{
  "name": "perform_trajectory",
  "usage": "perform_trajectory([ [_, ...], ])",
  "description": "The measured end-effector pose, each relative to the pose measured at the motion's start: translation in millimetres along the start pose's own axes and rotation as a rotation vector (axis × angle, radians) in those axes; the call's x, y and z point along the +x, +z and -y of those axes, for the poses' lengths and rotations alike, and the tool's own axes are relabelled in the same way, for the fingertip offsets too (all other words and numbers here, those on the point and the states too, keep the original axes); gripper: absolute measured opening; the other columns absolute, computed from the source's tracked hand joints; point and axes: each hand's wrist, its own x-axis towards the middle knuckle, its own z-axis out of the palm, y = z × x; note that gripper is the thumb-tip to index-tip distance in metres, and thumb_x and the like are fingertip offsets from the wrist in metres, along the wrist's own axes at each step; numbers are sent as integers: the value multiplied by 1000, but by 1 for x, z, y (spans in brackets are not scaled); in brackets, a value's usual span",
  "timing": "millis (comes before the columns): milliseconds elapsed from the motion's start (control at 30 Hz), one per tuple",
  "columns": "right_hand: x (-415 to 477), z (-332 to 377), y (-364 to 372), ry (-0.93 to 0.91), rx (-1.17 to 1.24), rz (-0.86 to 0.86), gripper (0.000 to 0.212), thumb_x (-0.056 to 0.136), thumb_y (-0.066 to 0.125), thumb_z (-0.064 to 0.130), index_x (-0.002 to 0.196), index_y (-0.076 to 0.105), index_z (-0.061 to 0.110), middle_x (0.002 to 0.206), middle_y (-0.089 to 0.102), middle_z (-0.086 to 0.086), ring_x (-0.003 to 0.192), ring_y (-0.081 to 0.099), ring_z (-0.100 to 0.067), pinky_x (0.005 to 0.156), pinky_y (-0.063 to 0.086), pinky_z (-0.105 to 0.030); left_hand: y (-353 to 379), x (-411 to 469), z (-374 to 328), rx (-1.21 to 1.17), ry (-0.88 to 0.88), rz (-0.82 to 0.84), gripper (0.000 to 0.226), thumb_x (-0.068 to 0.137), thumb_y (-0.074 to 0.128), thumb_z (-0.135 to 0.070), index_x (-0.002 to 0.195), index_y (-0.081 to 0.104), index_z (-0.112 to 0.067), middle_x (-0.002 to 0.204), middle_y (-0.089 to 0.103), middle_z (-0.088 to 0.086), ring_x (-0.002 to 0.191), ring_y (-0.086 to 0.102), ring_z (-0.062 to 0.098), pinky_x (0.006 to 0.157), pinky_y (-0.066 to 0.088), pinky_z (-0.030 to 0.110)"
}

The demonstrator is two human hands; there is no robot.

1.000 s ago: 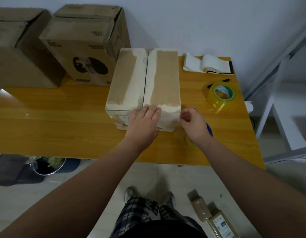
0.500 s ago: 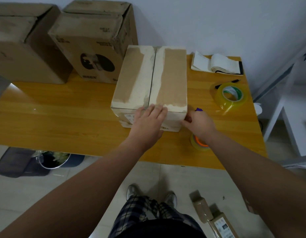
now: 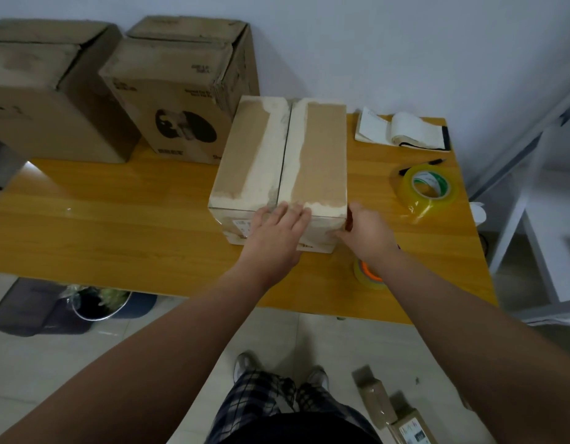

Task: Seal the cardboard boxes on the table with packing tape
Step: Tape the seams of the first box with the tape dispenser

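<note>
Nearest, on the floor by the feet, lie small parcels (image 3: pixel 395 411); the table (image 3: pixel 117 238) has bare wood along its near edge and to the left; a tape roll (image 3: pixel 367 274) with an orange core sits near that edge under the right forearm; the left hand (image 3: pixel 277 230) lies flat, fingers together, on the near top edge of the box (image 3: pixel 283 155) over its centre seam; the right hand (image 3: pixel 365 229) touches the box's near right corner, fingers curled, grip unclear; further right a yellow tape roll (image 3: pixel 429 191) stands clear; two big cartons (image 3: pixel 168 100) crowd the far left; a notebook (image 3: pixel 405 131) lies far right
</note>
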Motion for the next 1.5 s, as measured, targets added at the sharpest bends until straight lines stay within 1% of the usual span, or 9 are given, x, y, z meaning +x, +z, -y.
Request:
perform_trajectory([
  [233,-8,6,-11,-101,144,-173,30,80,71,40,81,46,24,66,52,14,62,51,-3,49,34,-19,3,-1,0,-14,-14,17,75,91,52,-36,150,8,-24,158,11,-4,144,10,18,114,3,45],
  [333,-16,13,-11,-133,3,-150,25,87,65,36,101,50,22,91,59,6,78,57,-13,56,39,-22,1,0,-2,-9,-22,-2,73,90,53,-38,149,14,-21,156,17,0,143,15,21,114,5,45],
  [400,-24,16,-8,-225,-211,-201,43,89,60,26,129,47,17,124,53,-6,109,52,-23,80,46,-29,1,3,-5,60,13,-13,73,91,49,-37,149,11,-14,156,17,6,143,13,24,114,4,45],
  [500,-41,26,9,-279,-414,-100,63,95,38,10,150,9,8,157,12,-15,145,10,-27,118,12,-37,7,9,-18,134,92,-19,73,96,37,-37,148,-6,-9,158,0,9,145,-3,23,113,-9,42],
  [633,-54,28,28,-203,-598,-83,65,96,26,15,146,-15,2,156,-14,-19,144,-14,-29,115,-12,-43,15,10,-23,95,56,-41,76,96,34,-49,148,-6,-12,158,0,7,145,-3,20,116,-4,41],
  [1067,-44,47,1,-114,-608,-97,57,91,39,12,146,27,13,155,25,-6,143,22,-16,111,-15,-44,10,-13,41,72,39,-19,62,99,26,-46,150,7,-17,157,8,-2,144,4,9,113,-10,38],
  [1233,-44,49,1,-77,-629,-41,58,95,35,18,151,18,17,158,13,-2,146,8,-19,113,-13,-48,5,-32,78,20,-4,-39,58,98,30,-42,148,22,-15,155,21,1,143,14,11,114,-3,33],
  [1400,-43,50,-5,-78,-444,-9,53,93,42,13,145,33,14,154,28,-1,142,20,-25,116,18,-43,4,-36,107,-18,53,-23,55,99,28,-42,147,25,-14,154,23,2,142,17,10,112,-4,26],
  [1500,-43,53,-9,-126,-471,-12,47,94,42,17,140,43,14,149,39,-1,139,29,-17,116,16,-40,3,-39,118,-56,11,-57,53,99,36,-39,144,34,-10,150,32,6,140,26,15,112,3,27],
])
